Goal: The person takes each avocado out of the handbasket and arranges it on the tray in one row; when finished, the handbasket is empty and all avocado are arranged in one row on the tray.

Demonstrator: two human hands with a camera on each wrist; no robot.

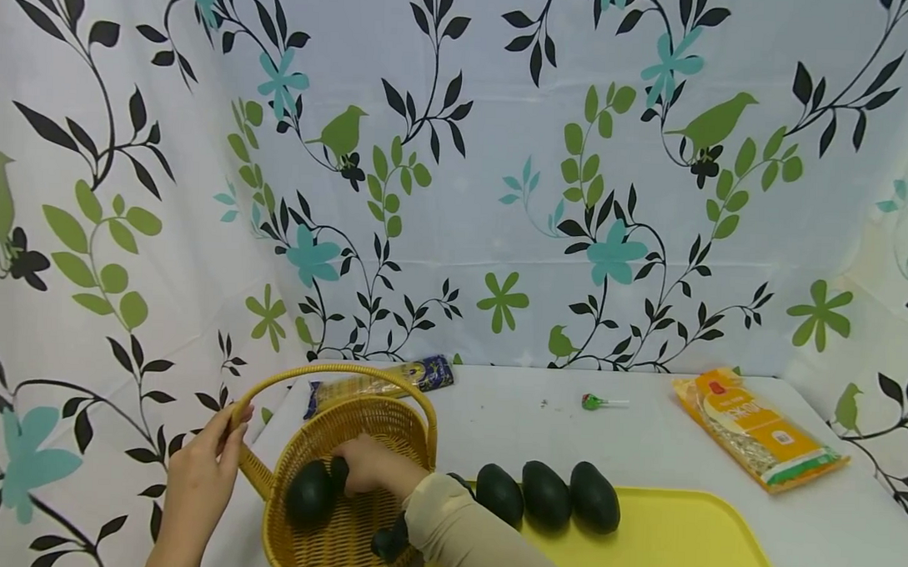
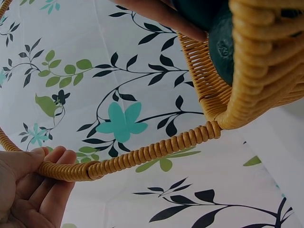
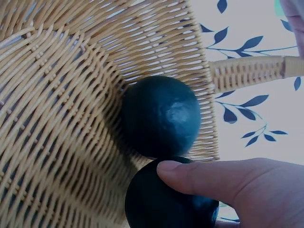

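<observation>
My left hand [image 1: 195, 487] grips the looped handle [image 2: 152, 151] of a tan wicker basket [image 1: 274, 523], its fingers curled around it. Inside the basket, my right hand [image 1: 368, 468] holds a dark green avocado [image 3: 171, 199], thumb laid over its top. Right beside it, against the woven wall, sits another avocado [image 3: 161, 116]. A further avocado [image 1: 390, 542] shows near the basket's right side, partly covered by the right sleeve. In the head view, the hand hides most of the held avocado.
Several avocados [image 1: 546, 495] stand in a row on a yellow tray [image 1: 678, 542], one mostly behind the sleeve. A lollipop [image 1: 600, 402] and an orange bag [image 1: 760, 428] lie on the white table behind. A blue-ended packet [image 1: 428, 373] lies behind the basket. A patterned curtain hangs around.
</observation>
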